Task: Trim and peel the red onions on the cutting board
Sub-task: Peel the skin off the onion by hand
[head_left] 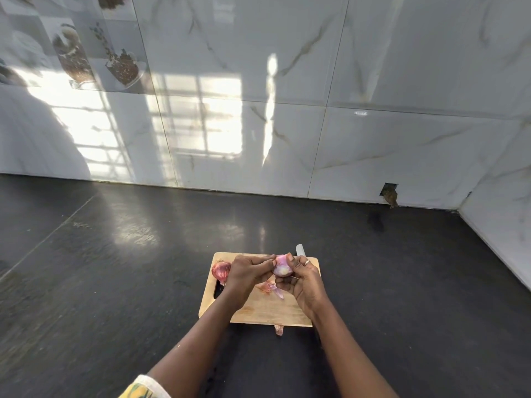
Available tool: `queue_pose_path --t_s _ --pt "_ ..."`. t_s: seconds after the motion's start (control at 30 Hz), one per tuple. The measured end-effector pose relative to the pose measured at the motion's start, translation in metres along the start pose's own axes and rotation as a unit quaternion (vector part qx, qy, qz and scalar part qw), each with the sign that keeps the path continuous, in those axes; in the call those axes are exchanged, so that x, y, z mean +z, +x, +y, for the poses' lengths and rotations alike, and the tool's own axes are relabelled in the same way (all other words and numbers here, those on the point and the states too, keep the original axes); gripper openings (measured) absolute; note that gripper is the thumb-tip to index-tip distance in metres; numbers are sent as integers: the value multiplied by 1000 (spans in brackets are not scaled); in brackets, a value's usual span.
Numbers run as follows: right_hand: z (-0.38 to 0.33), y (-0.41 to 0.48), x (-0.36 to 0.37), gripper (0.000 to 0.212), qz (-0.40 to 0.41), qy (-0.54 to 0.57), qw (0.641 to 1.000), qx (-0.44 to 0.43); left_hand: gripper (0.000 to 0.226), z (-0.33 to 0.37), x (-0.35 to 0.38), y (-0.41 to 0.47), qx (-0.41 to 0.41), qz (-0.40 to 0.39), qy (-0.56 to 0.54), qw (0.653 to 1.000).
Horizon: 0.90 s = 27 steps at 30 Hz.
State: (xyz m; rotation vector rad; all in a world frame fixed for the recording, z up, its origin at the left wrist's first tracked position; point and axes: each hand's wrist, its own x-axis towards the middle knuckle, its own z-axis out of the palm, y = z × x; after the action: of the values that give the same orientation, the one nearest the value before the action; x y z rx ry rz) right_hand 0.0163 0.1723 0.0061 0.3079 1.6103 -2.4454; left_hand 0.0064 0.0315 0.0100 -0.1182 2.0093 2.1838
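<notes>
Left hand [247,272] pinches the partly peeled red onion [283,267] my right hand [302,280] grips over the cutting board [267,310]; an unpeeled red onion [221,270] lies at the board's left

The left hand [247,271] and right hand [301,280] meet over the far middle of the cutting board [258,311]. They grip a half-peeled onion [283,267] between them, blocking that spot. A whole onion [221,270] sits on the board's left end, just beside the left hand. Loose peels [271,288] lie under the hands. A knife blade [300,249] pokes out behind the right hand, past the far edge. The board's near strip is bare. A peel scrap [278,330] lies just at its near edge. The counter [115,268] runs open left, right and behind, up to the back wall [287,139] and side wall [502,239].
</notes>
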Motion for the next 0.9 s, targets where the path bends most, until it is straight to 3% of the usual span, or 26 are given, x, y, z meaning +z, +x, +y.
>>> queue_pose_path --t_s 0.13,0.3,0.53,0.7,0.9 --pt "2 1 -2 27 -4 -15 1000 -1 15 0 -2 1 13 -3 37 999" --pt "4 2 -2 44 2 -2 1000 10 20 2 -2 -1 98 24 152 983" --pt "2 3 0 44 15 3 1000 11 23 3 0 -4 57 14 32 998" --pt "0 1 1 39 22 -20 1000 7 35 3 -2 -8 86 -31 55 994" --pt "0 -1 1 40 29 -32 999 -4 26 4 -3 -8 71 -37 41 996"
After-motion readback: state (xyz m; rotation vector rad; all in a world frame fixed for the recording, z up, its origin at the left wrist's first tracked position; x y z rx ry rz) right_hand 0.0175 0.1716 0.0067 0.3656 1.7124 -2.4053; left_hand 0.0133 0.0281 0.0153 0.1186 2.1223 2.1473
